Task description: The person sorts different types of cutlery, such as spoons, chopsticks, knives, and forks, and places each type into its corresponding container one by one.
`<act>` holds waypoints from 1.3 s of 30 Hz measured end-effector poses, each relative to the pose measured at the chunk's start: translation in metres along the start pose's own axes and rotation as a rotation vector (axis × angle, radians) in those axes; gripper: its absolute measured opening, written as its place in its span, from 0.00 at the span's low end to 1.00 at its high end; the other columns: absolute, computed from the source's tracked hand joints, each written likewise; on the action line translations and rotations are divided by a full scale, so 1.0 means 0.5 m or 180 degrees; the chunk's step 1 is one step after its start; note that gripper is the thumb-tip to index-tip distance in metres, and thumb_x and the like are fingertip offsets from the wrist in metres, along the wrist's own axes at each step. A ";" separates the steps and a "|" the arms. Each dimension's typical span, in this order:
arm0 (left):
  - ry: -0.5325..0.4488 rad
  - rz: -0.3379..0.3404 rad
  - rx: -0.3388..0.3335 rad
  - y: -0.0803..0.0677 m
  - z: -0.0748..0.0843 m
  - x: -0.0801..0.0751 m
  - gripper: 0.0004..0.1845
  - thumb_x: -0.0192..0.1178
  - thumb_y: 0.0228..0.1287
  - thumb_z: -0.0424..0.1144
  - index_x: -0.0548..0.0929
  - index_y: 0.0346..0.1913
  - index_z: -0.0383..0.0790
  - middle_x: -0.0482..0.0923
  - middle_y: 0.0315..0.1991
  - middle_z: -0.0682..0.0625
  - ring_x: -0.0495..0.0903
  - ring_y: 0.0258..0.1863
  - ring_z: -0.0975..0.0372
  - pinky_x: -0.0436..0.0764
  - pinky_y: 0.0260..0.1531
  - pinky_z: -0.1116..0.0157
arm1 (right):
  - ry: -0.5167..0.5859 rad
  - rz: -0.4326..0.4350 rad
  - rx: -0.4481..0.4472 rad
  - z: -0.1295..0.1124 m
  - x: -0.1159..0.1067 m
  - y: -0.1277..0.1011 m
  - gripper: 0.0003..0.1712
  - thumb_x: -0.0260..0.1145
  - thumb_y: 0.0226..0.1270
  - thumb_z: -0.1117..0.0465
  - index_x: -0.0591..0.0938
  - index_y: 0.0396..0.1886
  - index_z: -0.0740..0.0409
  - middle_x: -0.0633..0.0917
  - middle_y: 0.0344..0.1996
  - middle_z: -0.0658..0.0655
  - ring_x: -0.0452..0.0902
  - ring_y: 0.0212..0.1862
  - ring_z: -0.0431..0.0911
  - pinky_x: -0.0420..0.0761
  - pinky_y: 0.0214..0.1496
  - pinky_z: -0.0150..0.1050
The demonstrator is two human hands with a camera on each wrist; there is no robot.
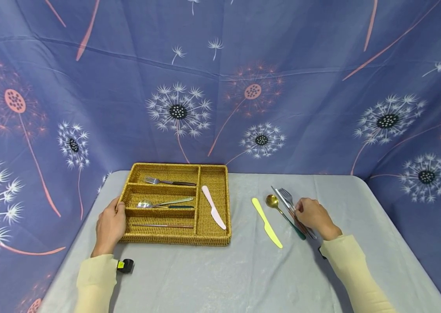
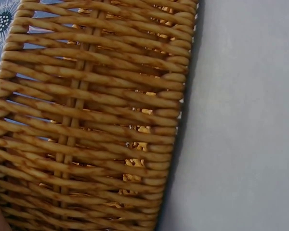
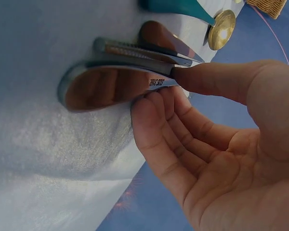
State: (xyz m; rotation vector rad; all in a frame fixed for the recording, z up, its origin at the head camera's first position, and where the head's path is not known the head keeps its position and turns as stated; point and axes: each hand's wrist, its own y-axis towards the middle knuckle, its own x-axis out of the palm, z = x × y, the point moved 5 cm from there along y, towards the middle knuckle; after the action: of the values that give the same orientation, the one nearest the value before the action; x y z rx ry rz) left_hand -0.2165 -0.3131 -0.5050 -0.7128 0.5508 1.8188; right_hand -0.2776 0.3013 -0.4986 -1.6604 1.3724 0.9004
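My left hand (image 1: pixel 111 226) grips the left rim of a woven cutlery tray (image 1: pixel 212 240), whose wall (image 2: pixel 86 120) fills much of the left wrist view. In the tray lie a dark-handled fork (image 1: pixel 169 182), spoons (image 1: pixel 146 204), a slim brown-ended utensil (image 1: pixel 163 226) and a pink knife (image 1: pixel 213 208). To the right, my right hand (image 1: pixel 314 215) pinches the flat shiny handle (image 3: pixel 106 89) of a silver fork (image 1: pixel 286 195) between thumb and fingers. Slim silver utensils (image 1: pixel 280 196) lie close along the fork's left side.
Left of the fork lie a gold spoon (image 1: pixel 272 201) with a green handle and a yellow knife (image 1: pixel 266 222). A pale grey cloth covers the table (image 1: pixel 189 278). Blue dandelion-print fabric (image 1: pixel 306 87) hangs behind and at both sides.
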 end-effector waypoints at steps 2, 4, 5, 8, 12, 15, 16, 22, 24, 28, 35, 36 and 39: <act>-0.0003 -0.0013 0.0006 0.000 -0.001 0.000 0.34 0.31 0.88 0.51 0.64 0.83 0.34 0.67 0.77 0.27 0.67 0.72 0.28 0.66 0.70 0.30 | 0.0000 0.0011 -0.0020 0.001 0.000 0.001 0.04 0.64 0.72 0.67 0.83 0.37 0.64 0.85 0.30 0.57 0.78 0.29 0.49 0.79 0.32 0.48; -0.0004 -0.0027 0.0021 0.000 -0.001 0.001 0.34 0.31 0.89 0.52 0.63 0.83 0.34 0.67 0.77 0.27 0.67 0.72 0.28 0.65 0.70 0.29 | 0.0001 0.0016 -0.0037 0.002 0.000 0.001 0.04 0.65 0.72 0.67 0.83 0.36 0.64 0.85 0.30 0.57 0.79 0.29 0.49 0.79 0.32 0.48; -0.0004 -0.0031 0.0023 -0.001 -0.002 0.001 0.34 0.31 0.89 0.52 0.63 0.83 0.34 0.66 0.77 0.27 0.67 0.72 0.28 0.65 0.70 0.29 | -0.0003 0.0022 -0.0047 0.002 0.000 0.001 0.04 0.65 0.71 0.66 0.83 0.36 0.64 0.85 0.30 0.57 0.79 0.29 0.49 0.79 0.32 0.48; -0.0002 -0.0028 0.0034 -0.001 -0.003 0.002 0.34 0.31 0.89 0.52 0.63 0.83 0.34 0.66 0.77 0.27 0.67 0.72 0.28 0.65 0.70 0.29 | 0.0008 0.0040 -0.0079 0.002 -0.002 0.000 0.04 0.66 0.70 0.66 0.83 0.35 0.64 0.85 0.30 0.56 0.78 0.28 0.49 0.79 0.31 0.47; -0.0014 -0.0051 0.0027 0.000 -0.003 0.003 0.34 0.31 0.89 0.51 0.62 0.84 0.33 0.66 0.77 0.26 0.67 0.71 0.27 0.66 0.69 0.29 | 0.0022 0.0068 -0.0111 0.003 -0.002 -0.004 0.05 0.67 0.70 0.66 0.82 0.33 0.63 0.85 0.28 0.55 0.78 0.27 0.48 0.77 0.29 0.45; -0.0019 -0.0070 0.0016 0.001 -0.003 0.004 0.34 0.32 0.89 0.51 0.62 0.84 0.33 0.65 0.77 0.26 0.68 0.71 0.27 0.66 0.69 0.28 | 0.0033 0.0083 -0.0120 0.004 -0.003 -0.009 0.06 0.67 0.70 0.67 0.82 0.32 0.62 0.84 0.27 0.55 0.77 0.26 0.48 0.77 0.28 0.44; -0.0019 -0.0074 0.0004 0.001 -0.003 0.004 0.34 0.32 0.89 0.51 0.62 0.84 0.33 0.65 0.77 0.26 0.67 0.71 0.27 0.66 0.69 0.28 | 0.0031 0.0090 -0.0121 0.004 -0.003 -0.010 0.06 0.67 0.70 0.67 0.82 0.32 0.62 0.84 0.27 0.55 0.77 0.26 0.48 0.76 0.28 0.44; -0.0002 -0.0058 -0.0004 -0.001 -0.002 0.003 0.34 0.32 0.89 0.51 0.62 0.84 0.34 0.66 0.77 0.27 0.67 0.72 0.28 0.65 0.70 0.29 | -0.0017 0.0119 -0.0146 0.010 -0.005 -0.019 0.06 0.68 0.69 0.66 0.82 0.30 0.61 0.83 0.26 0.54 0.76 0.26 0.47 0.76 0.28 0.44; -0.0002 -0.0059 -0.0014 -0.001 -0.002 0.003 0.34 0.32 0.89 0.52 0.62 0.84 0.34 0.66 0.77 0.27 0.67 0.72 0.28 0.65 0.70 0.29 | -0.0021 0.0123 -0.0165 0.011 -0.007 -0.024 0.06 0.68 0.69 0.67 0.81 0.30 0.61 0.83 0.25 0.54 0.76 0.25 0.47 0.75 0.27 0.43; 0.0004 -0.0065 -0.0030 0.000 -0.003 0.003 0.34 0.32 0.89 0.52 0.62 0.84 0.34 0.66 0.77 0.27 0.67 0.72 0.28 0.65 0.70 0.29 | -0.0013 0.0131 -0.0169 0.013 -0.010 -0.035 0.06 0.68 0.68 0.66 0.81 0.30 0.60 0.83 0.25 0.53 0.75 0.25 0.47 0.74 0.27 0.43; -0.0009 -0.0065 -0.0041 -0.001 -0.003 0.002 0.34 0.32 0.89 0.51 0.63 0.83 0.33 0.66 0.77 0.26 0.67 0.72 0.28 0.65 0.71 0.30 | -0.0027 0.0186 -0.0136 0.018 -0.013 -0.050 0.06 0.70 0.66 0.66 0.82 0.29 0.59 0.84 0.25 0.52 0.76 0.25 0.46 0.74 0.26 0.43; -0.0003 -0.0058 -0.0040 -0.001 -0.002 0.002 0.34 0.32 0.89 0.51 0.63 0.83 0.33 0.66 0.77 0.26 0.67 0.72 0.28 0.65 0.71 0.30 | -0.0042 0.0202 -0.0143 0.019 -0.013 -0.052 0.06 0.70 0.66 0.66 0.83 0.29 0.59 0.84 0.25 0.52 0.76 0.25 0.46 0.75 0.26 0.43; 0.0001 -0.0055 -0.0043 -0.001 -0.002 0.002 0.34 0.32 0.89 0.51 0.63 0.83 0.33 0.66 0.77 0.26 0.67 0.72 0.28 0.65 0.71 0.30 | -0.0085 0.0249 -0.0131 0.022 -0.015 -0.056 0.05 0.71 0.66 0.65 0.84 0.30 0.58 0.85 0.26 0.52 0.77 0.26 0.46 0.75 0.26 0.43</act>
State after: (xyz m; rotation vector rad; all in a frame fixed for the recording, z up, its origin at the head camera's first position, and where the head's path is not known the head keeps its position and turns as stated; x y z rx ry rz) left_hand -0.2160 -0.3128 -0.5063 -0.7249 0.5314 1.8080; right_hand -0.2516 0.3174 -0.4934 -1.6291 1.4175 0.9986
